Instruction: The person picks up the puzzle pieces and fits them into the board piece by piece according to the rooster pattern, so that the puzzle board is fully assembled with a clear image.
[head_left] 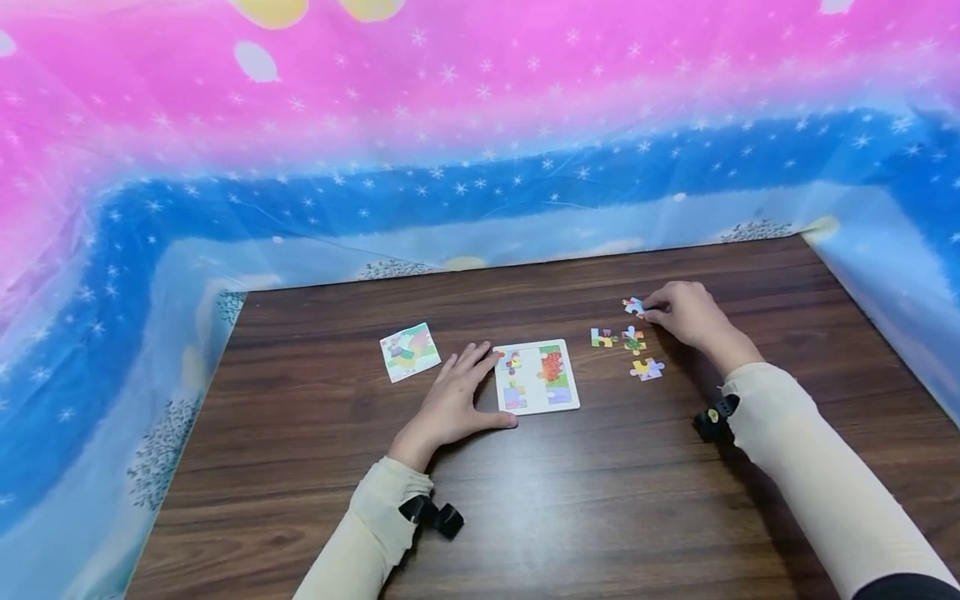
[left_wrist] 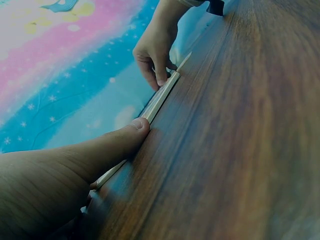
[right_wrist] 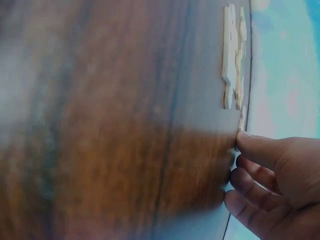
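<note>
A square puzzle board [head_left: 531, 382] with a white rim lies on the table, with puzzle pieces along its left and right sides and a bare strip between. My left hand [head_left: 452, 404] is at its left side, fingers spread and fairly straight; in the left wrist view the thumb [left_wrist: 132, 135] presses against the board's edge. Farther right, my right hand [head_left: 692, 315] pinches a light blue puzzle piece [head_left: 633, 306] by its right end between thumb and forefinger. Below that lie loose puzzle pieces: a green-and-yellow one [head_left: 602, 337], a green-and-red one [head_left: 633, 340] and a purple-and-yellow one [head_left: 647, 369].
To the left of the board, a square picture card [head_left: 410, 352] lies flat, showing a colourful cartoon figure. The dark wooden table [head_left: 315, 467] ends at a pink and blue snowflake-patterned cloth [head_left: 465, 192], which hangs along the back and both sides.
</note>
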